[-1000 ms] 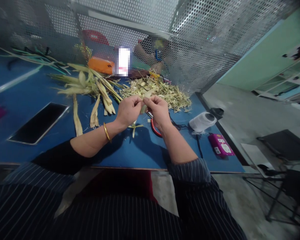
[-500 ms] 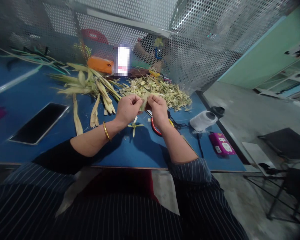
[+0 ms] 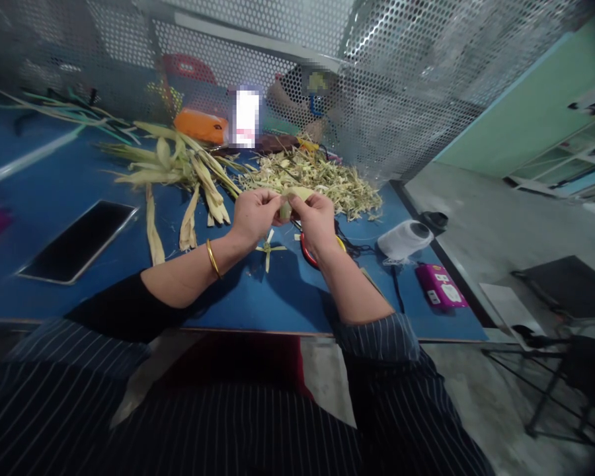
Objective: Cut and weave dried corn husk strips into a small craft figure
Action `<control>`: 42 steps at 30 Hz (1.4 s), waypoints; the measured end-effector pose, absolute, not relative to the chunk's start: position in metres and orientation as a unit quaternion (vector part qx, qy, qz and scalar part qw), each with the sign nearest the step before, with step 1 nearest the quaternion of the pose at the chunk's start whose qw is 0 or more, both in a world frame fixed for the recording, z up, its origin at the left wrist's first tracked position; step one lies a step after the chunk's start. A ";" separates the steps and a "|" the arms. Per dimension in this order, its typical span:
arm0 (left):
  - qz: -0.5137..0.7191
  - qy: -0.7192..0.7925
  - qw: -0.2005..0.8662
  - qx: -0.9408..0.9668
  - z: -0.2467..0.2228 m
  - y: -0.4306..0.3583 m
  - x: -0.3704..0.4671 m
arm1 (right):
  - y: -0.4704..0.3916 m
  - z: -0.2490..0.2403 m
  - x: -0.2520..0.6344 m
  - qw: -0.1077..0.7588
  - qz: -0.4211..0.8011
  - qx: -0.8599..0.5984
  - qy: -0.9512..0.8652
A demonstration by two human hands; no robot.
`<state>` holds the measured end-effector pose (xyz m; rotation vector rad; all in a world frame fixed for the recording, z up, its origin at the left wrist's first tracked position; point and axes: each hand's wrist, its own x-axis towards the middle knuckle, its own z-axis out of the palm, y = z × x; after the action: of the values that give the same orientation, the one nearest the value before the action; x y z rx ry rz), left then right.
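Between my two hands is a pale green piece of husk [image 3: 286, 209], pinched from both sides above the blue table [image 3: 272, 304]. My left hand [image 3: 254, 215] grips its left side with thumb and fingers. On its right side, my right hand [image 3: 316, 218] pinches with the thumb on top. Below them lies a small star-shaped piece of husk strips [image 3: 268, 249]. Scissors with a red and yellow handle [image 3: 308, 251] lie partly hidden under my right hand. Behind the hands spreads a heap of shredded husk [image 3: 327, 180].
Long dried husks [image 3: 166, 165] and a black phone-like slab [image 3: 82, 241] lie to the left. An orange packet [image 3: 201, 125] stands near the perforated screen [image 3: 258, 59]. White thread spool [image 3: 404, 239] and purple packet [image 3: 440, 286] sit right. A person shows behind the screen.
The husk between my hands has been folded or turned, and its upper part now slants right. My right thumb has shifted left over it, closer to my left fingers.
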<state>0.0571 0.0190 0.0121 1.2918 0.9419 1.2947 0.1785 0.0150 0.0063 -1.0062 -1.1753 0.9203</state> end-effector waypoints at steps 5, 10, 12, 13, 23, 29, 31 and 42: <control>0.541 0.418 0.513 0.520 0.020 0.019 0.054 | 0.010 0.012 0.177 0.607 0.429 -0.440 -0.504; 0.542 0.439 0.408 0.590 0.017 0.022 0.048 | 0.003 0.016 0.177 0.546 0.408 -0.493 -0.541; 0.538 0.442 0.407 0.591 0.017 0.023 0.048 | 0.003 0.016 0.177 0.543 0.419 -0.484 -0.543; 0.537 0.441 0.423 0.582 0.018 0.023 0.048 | 0.003 0.016 0.177 0.546 0.427 -0.473 -0.544; 0.474 0.400 0.627 0.471 0.036 0.019 0.043 | 0.007 0.015 0.181 0.563 0.384 -0.459 -0.570; 0.494 0.415 0.608 0.462 0.038 0.022 0.039 | 0.002 0.017 0.191 0.537 0.242 -0.473 -0.655; 0.504 0.421 0.599 0.458 0.039 0.022 0.039 | -0.002 0.020 0.195 0.515 0.116 -0.459 -0.715; 0.487 0.419 0.620 0.451 0.037 0.019 0.043 | -0.003 0.013 0.198 0.473 -0.033 -0.426 -0.771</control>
<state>0.0428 0.0185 0.0371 1.0369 0.9625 1.1193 0.1981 -0.0031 0.0132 -1.0422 -1.8869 -0.0804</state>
